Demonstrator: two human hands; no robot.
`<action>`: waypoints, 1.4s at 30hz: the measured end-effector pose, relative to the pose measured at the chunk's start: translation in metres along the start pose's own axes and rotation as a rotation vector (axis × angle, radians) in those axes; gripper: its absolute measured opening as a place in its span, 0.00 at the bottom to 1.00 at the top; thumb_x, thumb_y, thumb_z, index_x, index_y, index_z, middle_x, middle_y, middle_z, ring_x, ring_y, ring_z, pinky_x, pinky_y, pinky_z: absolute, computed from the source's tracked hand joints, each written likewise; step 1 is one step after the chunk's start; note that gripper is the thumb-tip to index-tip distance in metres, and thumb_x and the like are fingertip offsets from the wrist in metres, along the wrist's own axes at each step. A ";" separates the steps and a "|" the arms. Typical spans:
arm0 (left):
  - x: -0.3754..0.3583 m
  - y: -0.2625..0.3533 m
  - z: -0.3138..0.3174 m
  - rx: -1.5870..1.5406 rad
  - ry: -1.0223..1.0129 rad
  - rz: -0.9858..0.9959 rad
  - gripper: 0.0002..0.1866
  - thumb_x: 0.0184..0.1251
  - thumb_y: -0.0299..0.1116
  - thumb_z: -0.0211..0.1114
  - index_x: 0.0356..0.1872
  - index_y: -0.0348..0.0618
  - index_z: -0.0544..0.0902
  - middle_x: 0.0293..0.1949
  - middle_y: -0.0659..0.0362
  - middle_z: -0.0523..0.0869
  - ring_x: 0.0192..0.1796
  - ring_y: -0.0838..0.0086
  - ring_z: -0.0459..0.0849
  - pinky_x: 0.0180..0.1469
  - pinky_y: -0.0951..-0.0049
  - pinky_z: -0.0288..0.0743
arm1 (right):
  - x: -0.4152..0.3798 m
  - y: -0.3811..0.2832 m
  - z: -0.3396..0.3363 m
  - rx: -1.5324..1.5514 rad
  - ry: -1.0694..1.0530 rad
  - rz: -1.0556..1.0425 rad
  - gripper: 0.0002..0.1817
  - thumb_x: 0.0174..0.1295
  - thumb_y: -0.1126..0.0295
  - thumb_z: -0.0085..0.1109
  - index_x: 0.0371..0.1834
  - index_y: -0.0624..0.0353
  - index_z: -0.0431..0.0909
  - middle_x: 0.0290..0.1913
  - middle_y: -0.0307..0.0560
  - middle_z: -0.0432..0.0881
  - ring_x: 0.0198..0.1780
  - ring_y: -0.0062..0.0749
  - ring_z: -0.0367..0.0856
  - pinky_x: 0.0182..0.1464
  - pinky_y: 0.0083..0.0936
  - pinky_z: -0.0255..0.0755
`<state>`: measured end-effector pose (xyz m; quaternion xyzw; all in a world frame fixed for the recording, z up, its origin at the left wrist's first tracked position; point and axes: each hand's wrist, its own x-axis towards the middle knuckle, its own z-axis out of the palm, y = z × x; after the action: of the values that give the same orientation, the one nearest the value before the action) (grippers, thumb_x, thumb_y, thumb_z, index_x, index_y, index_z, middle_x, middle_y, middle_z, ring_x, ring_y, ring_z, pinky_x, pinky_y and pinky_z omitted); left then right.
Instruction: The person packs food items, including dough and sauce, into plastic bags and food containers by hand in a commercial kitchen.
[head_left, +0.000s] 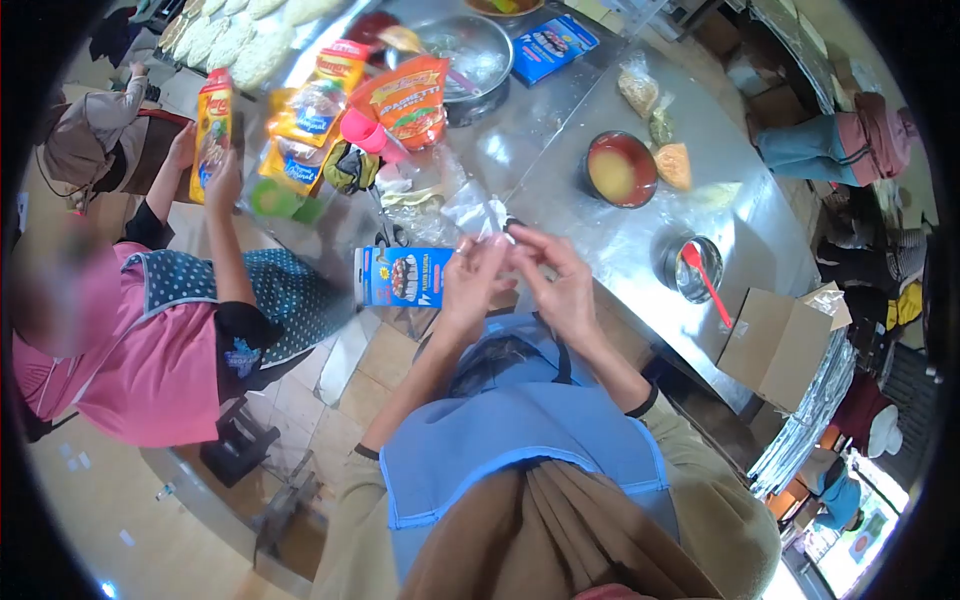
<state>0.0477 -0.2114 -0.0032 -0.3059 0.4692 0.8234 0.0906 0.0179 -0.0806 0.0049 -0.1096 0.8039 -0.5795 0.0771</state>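
My left hand [474, 287] and my right hand [556, 287] meet in front of my apron at the table's edge. The fingers of both are bent and pinched close together, and what lies between them is too small to make out. Just beyond the fingertips is crumpled white and clear plastic [470, 213], with a small dark item beside it. A blue printed box [405, 277] stands by my left hand. Scissors [388, 228] with dark handles lie just past that box.
A co-worker [150, 330] at left holds a yellow packet [212, 140]. An orange spaghetti sauce pouch [405, 100], a steel basin [462, 60], a bowl of yellowish liquid [612, 177], a pot [690, 270] with a red spoon [708, 285], and a cardboard box [775, 345] are around.
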 end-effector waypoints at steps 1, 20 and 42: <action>-0.002 -0.003 0.001 -0.033 0.014 -0.025 0.13 0.67 0.39 0.61 0.44 0.42 0.73 0.41 0.60 0.80 0.40 0.76 0.81 0.41 0.74 0.79 | -0.003 -0.003 -0.006 -0.010 -0.032 -0.022 0.20 0.56 0.75 0.62 0.54 0.57 0.77 0.35 0.42 0.82 0.39 0.28 0.77 0.46 0.25 0.71; -0.070 -0.054 0.095 -0.151 0.077 0.270 0.12 0.71 0.39 0.55 0.46 0.42 0.75 0.40 0.60 0.82 0.41 0.77 0.81 0.39 0.75 0.77 | -0.052 0.013 -0.156 0.166 -0.304 0.088 0.13 0.60 0.62 0.61 0.42 0.58 0.80 0.41 0.39 0.80 0.43 0.26 0.75 0.40 0.25 0.68; -0.110 -0.085 0.071 -0.317 -0.003 0.209 0.13 0.68 0.44 0.59 0.43 0.47 0.77 0.39 0.64 0.80 0.40 0.79 0.80 0.40 0.75 0.76 | -0.028 0.061 -0.173 0.714 -0.301 0.533 0.10 0.64 0.60 0.59 0.40 0.54 0.81 0.32 0.30 0.79 0.31 0.10 0.74 0.27 0.12 0.67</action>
<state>0.1426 -0.0916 0.0264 -0.2649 0.3627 0.8924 -0.0440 -0.0040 0.1037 0.0013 0.0511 0.5341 -0.7575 0.3718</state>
